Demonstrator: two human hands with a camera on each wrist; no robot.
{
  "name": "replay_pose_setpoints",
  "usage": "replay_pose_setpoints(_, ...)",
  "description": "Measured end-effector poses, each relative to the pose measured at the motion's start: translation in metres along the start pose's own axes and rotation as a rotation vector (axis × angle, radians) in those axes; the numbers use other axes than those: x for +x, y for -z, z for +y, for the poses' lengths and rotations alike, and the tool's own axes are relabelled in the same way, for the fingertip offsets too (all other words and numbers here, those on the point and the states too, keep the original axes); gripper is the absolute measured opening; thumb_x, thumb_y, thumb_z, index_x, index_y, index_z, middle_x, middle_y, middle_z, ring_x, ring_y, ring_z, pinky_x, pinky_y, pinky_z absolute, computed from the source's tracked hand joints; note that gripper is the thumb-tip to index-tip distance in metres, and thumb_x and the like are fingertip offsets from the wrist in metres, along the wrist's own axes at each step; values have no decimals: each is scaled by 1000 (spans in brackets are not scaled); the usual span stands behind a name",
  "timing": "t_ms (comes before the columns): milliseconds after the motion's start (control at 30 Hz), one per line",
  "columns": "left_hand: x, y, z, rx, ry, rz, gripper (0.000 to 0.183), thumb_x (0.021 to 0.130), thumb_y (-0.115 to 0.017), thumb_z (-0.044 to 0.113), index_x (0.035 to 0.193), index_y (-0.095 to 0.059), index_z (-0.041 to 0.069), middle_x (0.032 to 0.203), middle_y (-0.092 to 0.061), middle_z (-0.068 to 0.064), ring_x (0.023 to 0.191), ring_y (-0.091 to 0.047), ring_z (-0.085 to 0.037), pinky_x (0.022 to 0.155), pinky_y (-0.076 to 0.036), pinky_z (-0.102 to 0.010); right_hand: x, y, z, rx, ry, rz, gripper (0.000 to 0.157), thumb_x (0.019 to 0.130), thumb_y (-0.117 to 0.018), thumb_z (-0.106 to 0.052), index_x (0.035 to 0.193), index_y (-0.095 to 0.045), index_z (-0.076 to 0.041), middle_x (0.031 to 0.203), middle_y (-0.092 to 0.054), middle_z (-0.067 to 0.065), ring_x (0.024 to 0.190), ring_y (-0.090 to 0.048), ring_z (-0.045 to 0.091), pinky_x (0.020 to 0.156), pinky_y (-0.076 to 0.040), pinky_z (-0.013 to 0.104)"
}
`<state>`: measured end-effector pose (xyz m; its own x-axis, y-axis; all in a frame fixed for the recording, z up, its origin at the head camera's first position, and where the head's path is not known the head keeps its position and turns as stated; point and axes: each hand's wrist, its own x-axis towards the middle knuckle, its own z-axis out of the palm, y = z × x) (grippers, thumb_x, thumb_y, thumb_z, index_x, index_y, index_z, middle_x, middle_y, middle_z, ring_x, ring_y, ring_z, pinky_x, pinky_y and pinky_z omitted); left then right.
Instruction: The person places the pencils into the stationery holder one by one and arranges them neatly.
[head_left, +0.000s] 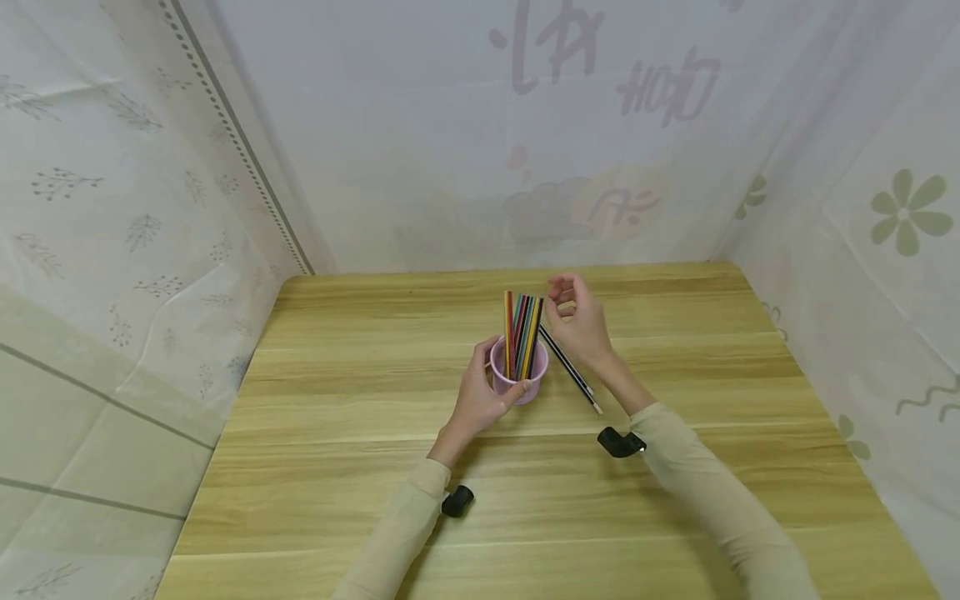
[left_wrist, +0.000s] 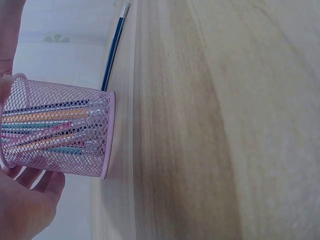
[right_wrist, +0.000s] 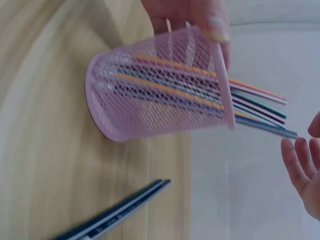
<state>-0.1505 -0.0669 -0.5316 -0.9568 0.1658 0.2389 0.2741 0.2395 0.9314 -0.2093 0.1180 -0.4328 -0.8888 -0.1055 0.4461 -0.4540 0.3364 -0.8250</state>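
Note:
A pink mesh pencil cup [head_left: 534, 390] is gripped by my left hand [head_left: 478, 398], thumb at the near rim and fingers around its far left side. Inside it stands a bunch of colored pencils [head_left: 525, 333] in red, yellow, teal and dark blue, their upper halves rising above the rim. My right hand [head_left: 583, 325] is raised just right of the pencil tops with its fingers loosely bent. Nothing shows between those fingers in the right wrist view, and a small gap separates them from the pencil ends. In the left wrist view the cup's base is at the tabletop.
Two dark pencils [head_left: 572, 371] with white ends lie side by side on the wooden table [head_left: 337, 467], right of the cup and beneath the right forearm. Patterned cloth walls [head_left: 420, 167] stand behind the table and at both sides. Each wrist wears a black camera [head_left: 621, 442].

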Motion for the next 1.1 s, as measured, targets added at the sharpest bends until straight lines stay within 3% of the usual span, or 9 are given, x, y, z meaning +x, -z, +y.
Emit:
replay_pose_setpoints(267,-2,0,-1,18,-7,-1,86,79,-85,15,149,-36,4,146,-50,-17,133,-52,-34,113,-47,-44,4,6,41,-39,-57,43,35,87,-61,11,122,-56,8,102,-62,26,85,-61,23,68,-53,13)
replay_pose_setpoints(533,-2,0,0,5,10,-3,86,79,-85,15,150,-36,6,146,-50,-16,133,-52,-32,114,-46,-42,1,10,64,-94,-122,-22,37,87,-61,6,124,-57,5,106,-63,26,86,-63,27,68,-54,12)
replay_pose_setpoints(900,-2,0,-1,6,2,-5,86,80,-84,17,150,-35,7,146,-50,-15,134,-52,-32,113,-47,-42,-7,15,93,-153,-221,-209,48,89,-69,-1,133,-53,8,117,-61,30,96,-65,38,80,-61,41)
replay_pose_setpoints(1100,-3,0,0,-3,6,-10,85,81,-84,16,150,-35,6,146,-50,-15,134,-52,-32,113,-47,-43,-11,15,102,-179,-284,-278,52,88,-72,-1,135,-52,8,118,-60,27,101,-63,38,89,-58,47)
